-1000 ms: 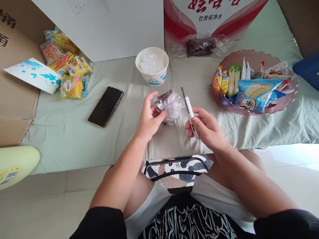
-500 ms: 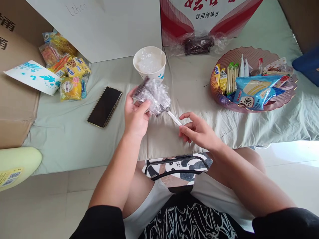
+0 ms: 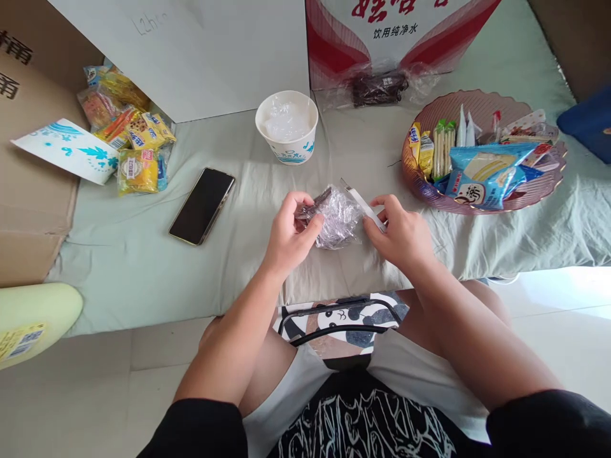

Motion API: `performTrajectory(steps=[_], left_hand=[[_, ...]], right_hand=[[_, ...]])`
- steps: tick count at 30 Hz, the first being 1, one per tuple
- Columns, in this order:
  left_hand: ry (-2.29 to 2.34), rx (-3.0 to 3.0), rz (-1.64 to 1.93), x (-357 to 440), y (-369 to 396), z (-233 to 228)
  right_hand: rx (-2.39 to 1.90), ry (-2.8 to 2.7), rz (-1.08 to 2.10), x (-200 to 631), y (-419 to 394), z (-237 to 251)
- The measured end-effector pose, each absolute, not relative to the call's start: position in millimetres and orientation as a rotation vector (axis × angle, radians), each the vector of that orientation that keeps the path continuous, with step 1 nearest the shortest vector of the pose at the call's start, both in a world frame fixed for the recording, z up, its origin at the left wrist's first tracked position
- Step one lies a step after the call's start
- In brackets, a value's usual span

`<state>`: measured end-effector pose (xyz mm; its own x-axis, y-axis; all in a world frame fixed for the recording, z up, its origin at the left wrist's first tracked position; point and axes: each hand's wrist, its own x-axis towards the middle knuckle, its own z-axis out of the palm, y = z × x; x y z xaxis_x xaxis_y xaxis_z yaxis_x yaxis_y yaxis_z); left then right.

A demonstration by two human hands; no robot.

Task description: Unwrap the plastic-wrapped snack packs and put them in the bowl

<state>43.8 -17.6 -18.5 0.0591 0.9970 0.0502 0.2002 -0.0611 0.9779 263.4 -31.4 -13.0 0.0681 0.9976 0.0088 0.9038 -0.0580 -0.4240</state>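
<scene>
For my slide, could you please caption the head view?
Left hand grips a clear-wrapped snack; right hand holds a small white cutter against it.

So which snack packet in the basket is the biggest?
The blue packet lying across the front of the pink basket. It is much wider than the thin green-topped stick packs standing behind it.

Dead center of the frame, your left hand (image 3: 289, 236) pinches a crinkly clear plastic packet with something dark inside (image 3: 334, 217), and your right hand (image 3: 401, 232) grips a slim white utility knife (image 3: 365, 207) right against it. A white paper cup (image 3: 287, 127) sits above, a black phone (image 3: 202, 205) to the left.
</scene>
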Motion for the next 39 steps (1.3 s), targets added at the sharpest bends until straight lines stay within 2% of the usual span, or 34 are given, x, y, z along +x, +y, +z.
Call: performTrajectory(steps=[3,7,12,14,19,24,28,32,35,39], left_hand=[[1.346,1.557,1.137,39.2,-17.8,-16.5],[1.402,1.651,0.999,30.5,-14.5,-15.2],[1.419,1.493,0.962,28.5,-14.2,-10.4],[1.408,1.431,0.982,25.4,-12.0,-9.2],[1.497,1.377,1.079,4.6,-0.1,-14.2],[1.594,1.499,1.203,-7.3,1.3,-13.2],[1.445,1.841,0.927,1.2,-10.0,-3.0],[1.544,1.963,0.732,3.2,-14.1,0.2],[1.522,1.859,0.921,-2.7,-12.6,1.4],[1.353,1.508,1.213,-9.9,-16.1,9.5]], right_hand=[[-1.995,-1.959,0.265,265.6,-31.3,-16.5],[-1.767,-1.975,0.133,267.1,-33.0,-19.4],[-1.231,-2.097,0.319,260.1,-35.1,-20.6],[-1.138,-2.160,0.414,257.9,-35.9,-19.9],[-1.336,-2.057,0.513,262.0,-36.5,-14.9],[-1.356,-2.043,0.563,261.1,-36.1,-15.0],[-1.334,-2.028,0.603,258.0,-36.8,-12.7],[-1.333,-1.826,0.454,265.4,-36.0,-4.2],[-1.382,-1.679,0.398,273.2,-34.4,-2.0],[-1.367,-1.476,0.532,278.1,-35.3,-5.1]])
